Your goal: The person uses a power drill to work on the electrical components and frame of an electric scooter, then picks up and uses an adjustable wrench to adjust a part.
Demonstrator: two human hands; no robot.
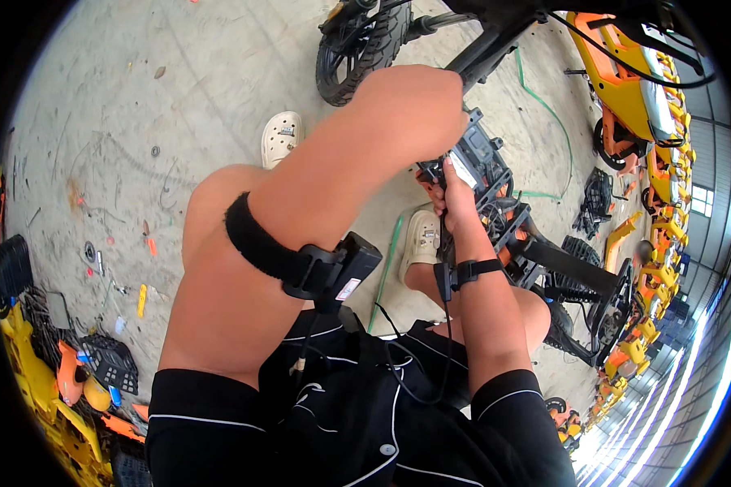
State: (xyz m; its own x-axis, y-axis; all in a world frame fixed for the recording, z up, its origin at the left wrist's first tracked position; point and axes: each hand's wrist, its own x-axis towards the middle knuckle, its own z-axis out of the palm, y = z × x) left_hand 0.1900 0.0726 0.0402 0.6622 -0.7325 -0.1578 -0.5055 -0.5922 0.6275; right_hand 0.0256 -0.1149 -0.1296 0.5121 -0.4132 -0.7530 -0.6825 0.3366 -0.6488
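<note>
A stripped black scooter frame stretches from top centre to lower right, with wiring and black plastic parts showing in its middle. My left hand bends over the upper end of that section; its fingers are hidden behind the wrist and forearm. Just below it my right hand is closed, thumb up, around something dark that I cannot make out. The thumb lies beside a white-labelled part. Each arm wears a black strap; the left one carries a black box with a cable.
A treaded front wheel stands at the top. Several yellow scooters line the right side. A green strap lies on the concrete beyond the frame. Yellow and orange panels and a black crate are at lower left, near scattered small parts.
</note>
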